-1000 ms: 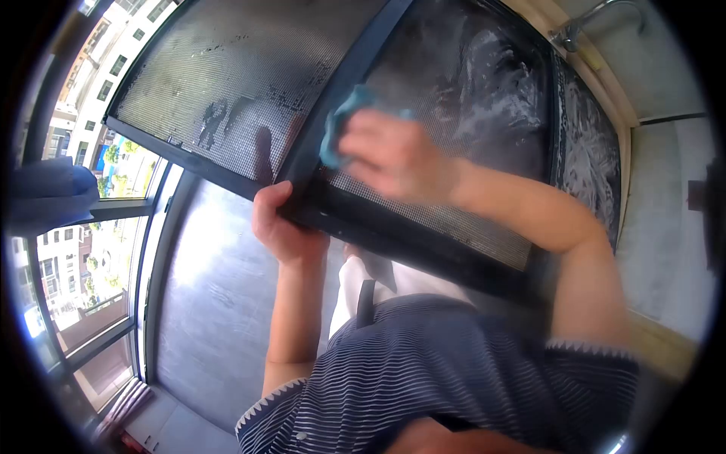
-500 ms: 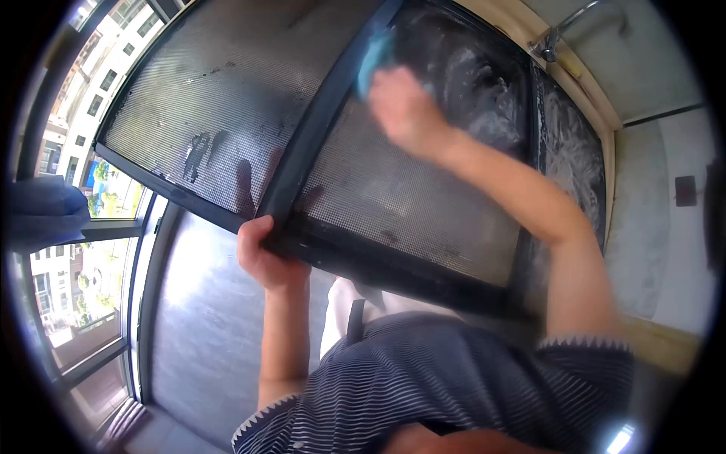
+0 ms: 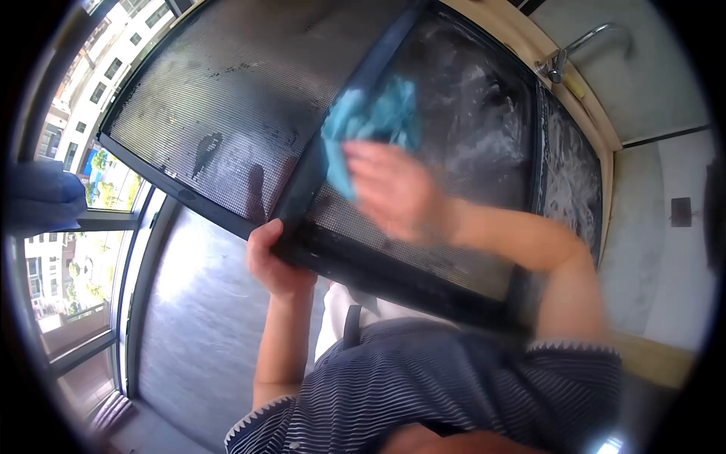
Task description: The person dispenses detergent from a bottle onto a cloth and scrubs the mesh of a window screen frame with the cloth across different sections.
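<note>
Two hands in there, one left hand (image 3: pixel 278 257) and one right hand (image 3: pixel 399 189), with a grand total of one teal cloth (image 3: pixel 378 113). Dark-framed panels (image 3: pixel 469 136): three showing, so two big mesh ones plus one narrower soapy one. Also one faucet (image 3: pixel 557 63), one small dark square (image 3: pixel 681 212) on the wall, one blue bundle (image 3: pixel 47 197), and one striped top (image 3: pixel 393 371) with two zigzag-edged sleeves (image 3: pixel 575 367).

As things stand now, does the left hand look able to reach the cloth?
Probably yes, if the left hand releases the frame: the cloth is near and nothing visible stands between, though the right hand holds it.
</note>
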Demonstrator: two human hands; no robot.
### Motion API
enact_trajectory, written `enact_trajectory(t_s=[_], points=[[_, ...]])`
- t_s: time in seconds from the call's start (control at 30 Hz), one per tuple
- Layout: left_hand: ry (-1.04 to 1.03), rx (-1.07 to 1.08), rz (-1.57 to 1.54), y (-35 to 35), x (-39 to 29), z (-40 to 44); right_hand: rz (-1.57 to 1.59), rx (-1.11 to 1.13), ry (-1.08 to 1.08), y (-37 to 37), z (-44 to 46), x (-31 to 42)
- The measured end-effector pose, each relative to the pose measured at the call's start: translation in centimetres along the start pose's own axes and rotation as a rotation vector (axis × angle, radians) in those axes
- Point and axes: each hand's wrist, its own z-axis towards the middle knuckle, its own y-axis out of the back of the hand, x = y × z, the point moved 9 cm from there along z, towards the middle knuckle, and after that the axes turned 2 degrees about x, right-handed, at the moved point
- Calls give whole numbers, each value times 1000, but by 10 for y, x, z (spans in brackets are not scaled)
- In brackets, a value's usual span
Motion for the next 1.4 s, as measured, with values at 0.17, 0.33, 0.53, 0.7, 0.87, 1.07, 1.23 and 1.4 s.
enact_trajectory(t_s=[0.17, 0.33, 0.53, 0.7, 0.87, 1.07, 1.23, 1.4], points=[[3, -38, -98, 0, 3, -1, 136, 15, 58, -18, 14, -1], [-55, 1, -3, -3, -2, -1, -223, -66, -139, -5, 9, -145], [-23, -3, -34, -3, -7, 0, -257, -36, -468, -5, 17, -210], [-33, -20, -2, -5, -3, -1, -182, -73, -75, -5, 19, -96], [17, 7, 88, 10, 1, 0, -421, -118, -422, 15, 15, -299], [28, -67, 83, 6, -4, 1, -573, 33, -1019, 28, 8, -428], [-64, -25, 74, 0, -7, 4, -488, -6, -710, 9, 9, -356], [-56, 10, 30, 4, -5, 3, -76, -33, -225, -18, 12, -49]])
